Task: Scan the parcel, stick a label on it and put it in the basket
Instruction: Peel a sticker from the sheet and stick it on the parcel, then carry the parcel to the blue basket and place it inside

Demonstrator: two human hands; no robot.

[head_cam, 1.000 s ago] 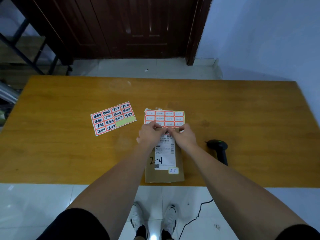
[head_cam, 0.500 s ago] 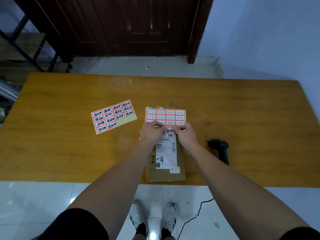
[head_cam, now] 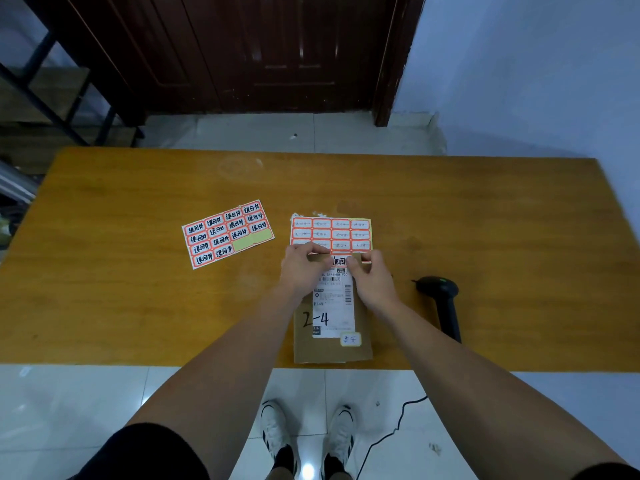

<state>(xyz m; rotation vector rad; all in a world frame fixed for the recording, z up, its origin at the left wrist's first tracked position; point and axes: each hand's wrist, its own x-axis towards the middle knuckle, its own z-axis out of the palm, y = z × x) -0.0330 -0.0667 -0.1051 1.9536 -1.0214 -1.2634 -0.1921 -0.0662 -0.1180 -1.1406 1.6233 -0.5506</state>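
A flat brown parcel (head_cam: 331,349) lies at the table's near edge, with a white shipping slip (head_cam: 334,308) marked "2-4" on top. At the parcel's far end sits a small red-edged label (head_cam: 339,261) with black writing. My left hand (head_cam: 302,270) and my right hand (head_cam: 373,283) rest on either side of it, fingertips curled and pressing its ends onto the parcel. Just beyond the hands lies a sheet of red-edged labels (head_cam: 330,233), partly under my fingers. No basket is in view.
A second label sheet (head_cam: 227,234), with black writing and one label gone, lies to the left on the wooden table (head_cam: 121,306). A black handheld scanner (head_cam: 441,299) lies to the right of the parcel; its cable (head_cam: 391,431) hangs to the floor.
My two hands were close together over the label a second ago. They have since slid apart sideways, and the label's black writing now shows between them. The parcel has not moved.
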